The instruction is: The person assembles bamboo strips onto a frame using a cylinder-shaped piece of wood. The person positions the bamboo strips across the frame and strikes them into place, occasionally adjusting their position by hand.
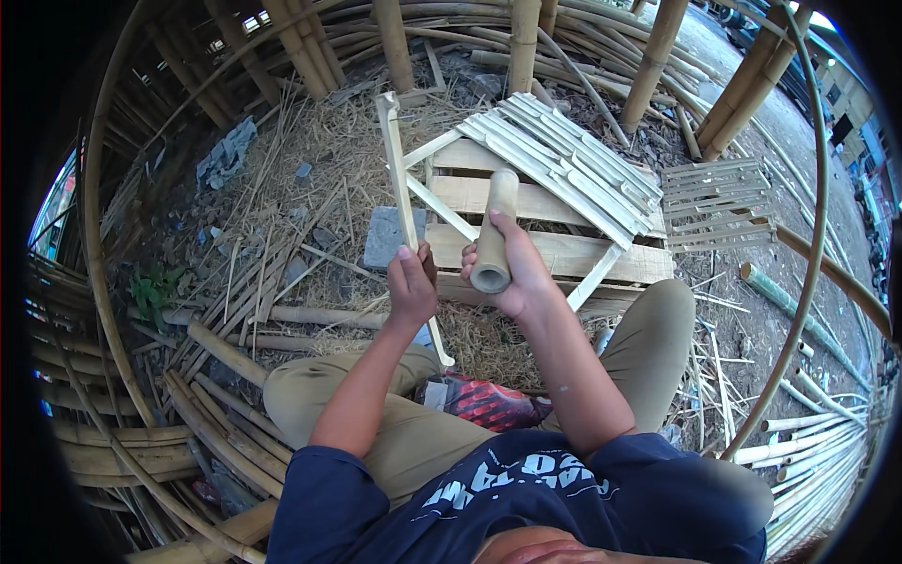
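My left hand (412, 285) is closed around a long pale bamboo slat (398, 174), which stands nearly upright in the view and has a notched upper end. My right hand (512, 263) grips a short, thick bamboo tube (504, 195), its hollow end facing me. Beyond the tube, a frame of split bamboo slats (564, 169) lies in overlapping rows on a low wooden slatted platform (564, 252). Slat and tube are apart from each other. Two pale strips stick out from the frame's left side and one from its lower corner.
A grey block (382, 237) sits left of the platform. Another small slatted bamboo panel (719, 202) lies to the right. Bamboo poles (225, 352) are at lower left, and upright posts (524, 47) stand behind. Shavings litter the ground. A patterned red bag (489, 399) lies between my legs.
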